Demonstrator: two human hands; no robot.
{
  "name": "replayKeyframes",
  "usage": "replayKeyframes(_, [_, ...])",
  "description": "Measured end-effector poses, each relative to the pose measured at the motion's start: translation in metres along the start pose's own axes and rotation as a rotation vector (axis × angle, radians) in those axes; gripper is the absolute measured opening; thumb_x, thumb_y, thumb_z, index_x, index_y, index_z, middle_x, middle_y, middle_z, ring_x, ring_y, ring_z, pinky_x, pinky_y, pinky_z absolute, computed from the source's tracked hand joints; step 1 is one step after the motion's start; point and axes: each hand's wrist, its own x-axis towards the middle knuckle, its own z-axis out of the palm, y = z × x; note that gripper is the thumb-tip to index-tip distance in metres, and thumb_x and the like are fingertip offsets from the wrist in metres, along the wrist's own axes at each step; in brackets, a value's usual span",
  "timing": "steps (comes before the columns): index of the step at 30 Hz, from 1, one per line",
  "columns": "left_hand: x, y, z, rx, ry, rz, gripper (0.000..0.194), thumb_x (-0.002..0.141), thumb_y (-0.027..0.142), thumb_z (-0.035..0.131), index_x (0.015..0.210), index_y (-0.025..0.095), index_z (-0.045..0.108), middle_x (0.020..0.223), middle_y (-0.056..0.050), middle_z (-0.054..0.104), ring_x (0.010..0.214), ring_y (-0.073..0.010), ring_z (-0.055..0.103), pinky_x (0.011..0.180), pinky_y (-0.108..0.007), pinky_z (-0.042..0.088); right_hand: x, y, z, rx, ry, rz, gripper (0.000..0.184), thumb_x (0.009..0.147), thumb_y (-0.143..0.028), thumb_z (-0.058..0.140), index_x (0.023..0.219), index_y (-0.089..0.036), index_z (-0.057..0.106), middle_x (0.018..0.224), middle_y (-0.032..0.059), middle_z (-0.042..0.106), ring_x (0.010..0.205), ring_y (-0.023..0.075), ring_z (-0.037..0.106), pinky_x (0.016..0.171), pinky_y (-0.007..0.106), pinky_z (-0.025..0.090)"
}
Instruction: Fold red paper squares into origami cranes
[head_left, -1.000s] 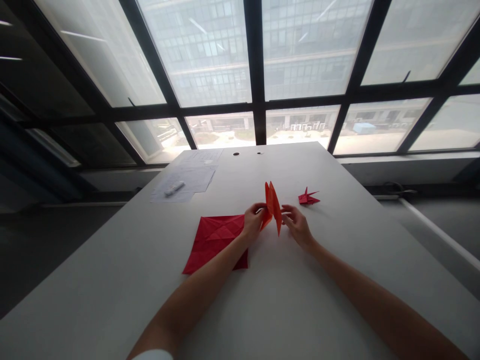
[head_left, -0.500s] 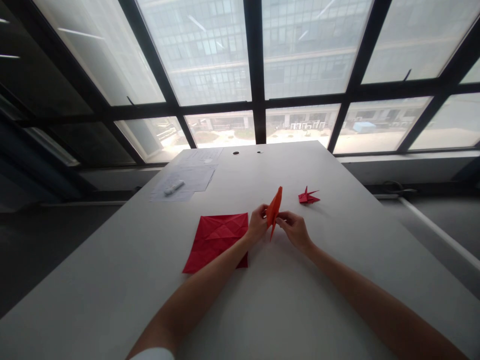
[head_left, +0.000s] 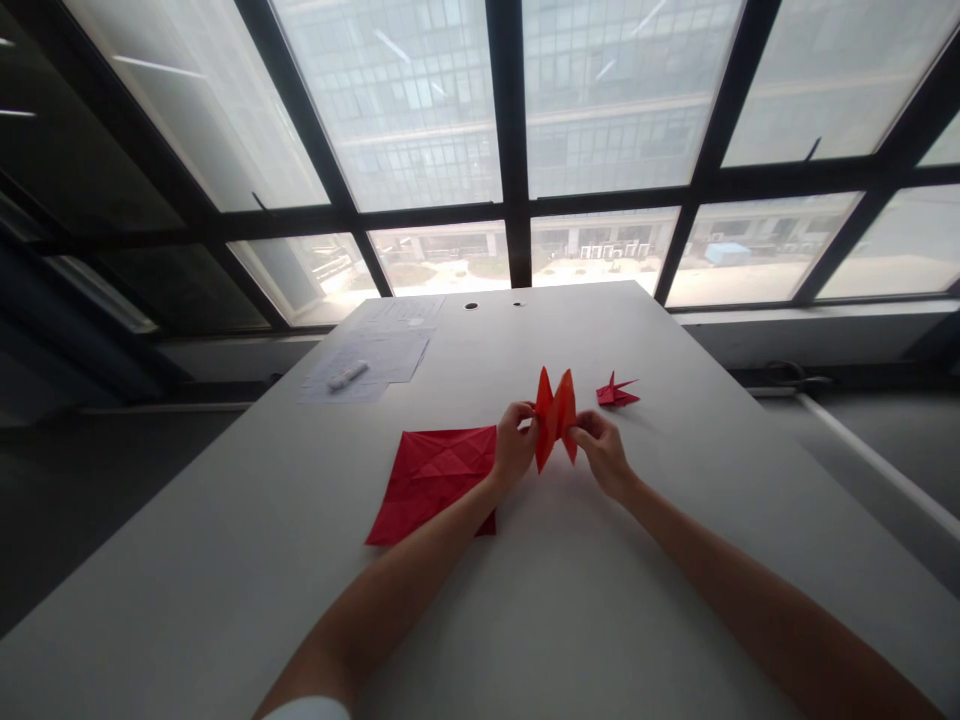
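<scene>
Between my hands is a folded orange origami paper (head_left: 556,415), its pleats spread into pointed flaps at top and bottom. My left hand (head_left: 516,440) pinches its left edge, fingers closed. On the opposite edge, the thumb and fingers of my right hand (head_left: 602,452) are closed too. Left of the hands lies a creased red paper sheet (head_left: 442,470), partly covered by my left forearm. A small red origami crane (head_left: 616,391) sits on the table beyond my right hand.
The white table (head_left: 570,600) reaches toward a window wall (head_left: 514,120) with dark frames. Printed sheets (head_left: 397,350) lie at the far left, a whitish tube-like object (head_left: 349,376) on them. Two small holes show near the table's far edge.
The orange paper was nearly closed and seen edge-on; now its flaps are spread apart. My right hand has moved slightly right, widening the gap between the hands.
</scene>
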Motion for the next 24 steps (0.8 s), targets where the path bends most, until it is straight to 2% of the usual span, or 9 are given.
replayKeyframes(4, [0.008, -0.003, -0.008, -0.009, 0.103, -0.005, 0.022, 0.089, 0.04, 0.06, 0.087, 0.019, 0.054, 0.094, -0.006, 0.063, 0.084, -0.0161, 0.061, 0.072, -0.026, 0.051, 0.01, 0.004, -0.012, -0.135, 0.117, -0.125, 0.02, 0.076, -0.031, 0.07, 0.09, -0.018, 0.064, 0.077, 0.0021, 0.065, 0.069, 0.018, 0.061, 0.064, 0.032, 0.051])
replayKeyframes(6, [0.009, -0.004, -0.01, -0.004, 0.119, -0.018, 0.024, 0.089, 0.043, 0.06, 0.088, 0.02, 0.053, 0.087, -0.003, 0.061, 0.076, -0.0148, 0.059, 0.065, -0.024, 0.049, 0.013, 0.003, -0.016, -0.263, 0.122, -0.229, 0.019, 0.08, -0.031, 0.066, 0.095, -0.019, 0.067, 0.082, 0.0037, 0.066, 0.075, 0.0192, 0.061, 0.07, 0.035, 0.052])
replayKeyframes(8, [0.009, -0.004, -0.011, -0.018, 0.122, -0.023, 0.025, 0.088, 0.044, 0.06, 0.087, 0.02, 0.051, 0.086, -0.003, 0.061, 0.075, -0.0146, 0.059, 0.063, -0.024, 0.048, 0.013, 0.001, -0.019, -0.356, 0.132, -0.333, 0.013, 0.085, -0.03, 0.063, 0.091, -0.02, 0.07, 0.088, 0.0054, 0.067, 0.083, 0.0207, 0.061, 0.078, 0.038, 0.051])
replayKeyframes(12, [0.008, -0.004, -0.01, -0.095, 0.122, -0.035, 0.022, 0.086, 0.037, 0.063, 0.088, 0.02, 0.05, 0.09, -0.004, 0.063, 0.079, -0.0156, 0.061, 0.068, -0.026, 0.05, 0.014, -0.002, -0.024, -0.407, 0.181, -0.468, 0.013, 0.087, -0.03, 0.063, 0.082, -0.022, 0.071, 0.098, 0.007, 0.065, 0.097, 0.0238, 0.06, 0.091, 0.044, 0.048])
replayKeyframes(15, [0.007, -0.005, -0.009, -0.085, 0.023, -0.003, 0.033, 0.079, 0.026, 0.071, 0.107, 0.021, 0.053, 0.098, -0.004, 0.063, 0.082, -0.0148, 0.062, 0.068, -0.025, 0.051, 0.016, 0.0, -0.027, -0.424, 0.197, -0.513, 0.015, 0.086, -0.033, 0.066, 0.077, -0.022, 0.071, 0.104, 0.0074, 0.063, 0.104, 0.0249, 0.058, 0.094, 0.045, 0.047])
replayKeyframes(17, [0.006, -0.004, -0.009, -0.032, -0.093, 0.032, 0.048, 0.075, 0.021, 0.074, 0.12, 0.023, 0.056, 0.11, -0.007, 0.061, 0.088, -0.0155, 0.063, 0.068, -0.024, 0.052, 0.017, 0.001, -0.028, -0.413, 0.169, -0.509, 0.015, 0.086, -0.033, 0.067, 0.076, -0.022, 0.072, 0.108, 0.008, 0.061, 0.106, 0.0248, 0.057, 0.089, 0.042, 0.049])
replayKeyframes(19, [0.005, -0.001, -0.009, 0.014, -0.167, 0.075, 0.039, 0.076, 0.019, 0.073, 0.115, 0.023, 0.065, 0.118, -0.01, 0.058, 0.096, -0.0177, 0.062, 0.07, -0.025, 0.053, 0.016, 0.002, -0.029, -0.398, 0.136, -0.493, 0.014, 0.085, -0.031, 0.067, 0.076, -0.022, 0.073, 0.108, 0.0082, 0.059, 0.101, 0.0235, 0.058, 0.079, 0.037, 0.052])
replayKeyframes(21, [0.005, 0.003, -0.011, 0.027, -0.15, 0.117, 0.02, 0.079, 0.019, 0.07, 0.098, 0.02, 0.074, 0.116, -0.01, 0.06, 0.099, -0.0193, 0.063, 0.073, -0.026, 0.053, 0.016, 0.003, -0.029, -0.396, 0.11, -0.472, 0.012, 0.085, -0.028, 0.066, 0.077, -0.023, 0.074, 0.1, 0.0072, 0.059, 0.09, 0.0209, 0.058, 0.07, 0.033, 0.051])
replayKeyframes(24, [0.006, 0.007, -0.014, 0.007, -0.089, 0.109, 0.012, 0.08, 0.022, 0.069, 0.089, 0.018, 0.077, 0.109, -0.01, 0.064, 0.095, -0.0201, 0.063, 0.075, -0.028, 0.052, 0.015, 0.002, -0.029, -0.383, 0.071, -0.426, 0.01, 0.083, -0.025, 0.066, 0.081, -0.022, 0.075, 0.086, 0.0049, 0.062, 0.077, 0.0186, 0.058, 0.064, 0.031, 0.049])
